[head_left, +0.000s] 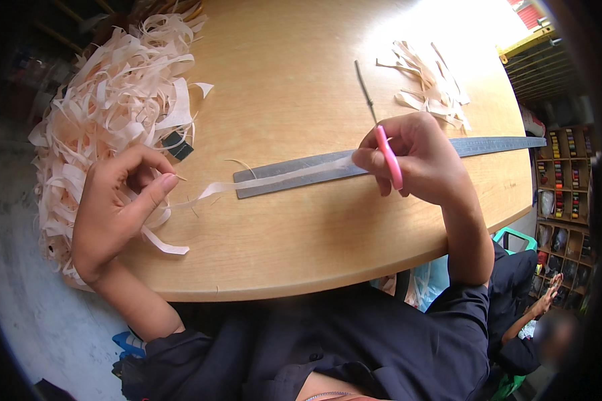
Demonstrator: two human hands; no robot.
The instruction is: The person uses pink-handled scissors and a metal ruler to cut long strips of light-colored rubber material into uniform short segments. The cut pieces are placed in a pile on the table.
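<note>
My left hand (117, 207) is closed in a pinch, with a thin pale sliver of fabric (183, 178) sticking out between thumb and forefinger. A long, narrow cream fabric strip (274, 180) runs from beneath this hand to the fingertips of my right hand (415, 157), lying partly along a steel ruler (247, 191). In my right hand are small scissors with pink handles (389, 160), their thin dark blades pointing away from me. Whether the right fingertips pinch the strip or press it on the ruler, I cannot tell.
A big tangled heap of cream strips (127, 93) covers the table's left side, with a dark square piece (178, 144) at its edge. A smaller bunch (428, 87) lies at far right on the wooden table (294, 67). Another person (528, 327) sits near the shelves (565, 174) at right.
</note>
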